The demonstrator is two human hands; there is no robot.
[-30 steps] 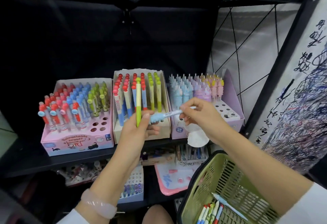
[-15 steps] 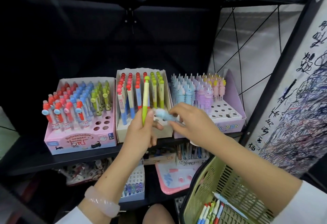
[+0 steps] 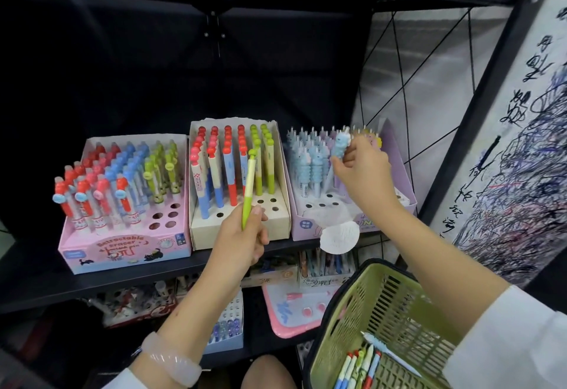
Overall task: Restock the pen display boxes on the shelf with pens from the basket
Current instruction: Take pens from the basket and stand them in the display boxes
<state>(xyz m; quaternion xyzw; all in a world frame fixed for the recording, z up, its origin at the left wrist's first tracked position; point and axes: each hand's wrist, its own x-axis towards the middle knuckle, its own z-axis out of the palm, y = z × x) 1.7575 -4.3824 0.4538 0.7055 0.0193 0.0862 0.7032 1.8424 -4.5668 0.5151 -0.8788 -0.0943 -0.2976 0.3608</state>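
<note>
Three pen display boxes stand on the shelf: a pink one (image 3: pixel 122 247) at the left, a cream one (image 3: pixel 285 198) in the middle, a lilac one (image 3: pixel 395 155) at the right. My left hand (image 3: pixel 242 238) grips a green pen (image 3: pixel 249 186) upright in front of the cream box. My right hand (image 3: pixel 362 170) pinches a light blue pen (image 3: pixel 340 144) by its ridged top, over the lilac box among its blue pens. The green basket (image 3: pixel 389 312) at the lower right holds several pens (image 3: pixel 362 367).
Each box has open holes near its front. A white round tag (image 3: pixel 339 236) hangs off the lilac box. The black shelf frame (image 3: pixel 478 88) and a scribbled test sheet (image 3: pixel 527 158) stand on the right. Lower shelves carry more stationery.
My right hand has taken the light blue pen away from my left hand and carried it up and right to the lilac box, turning it upright. My left hand still holds the green pen.
</note>
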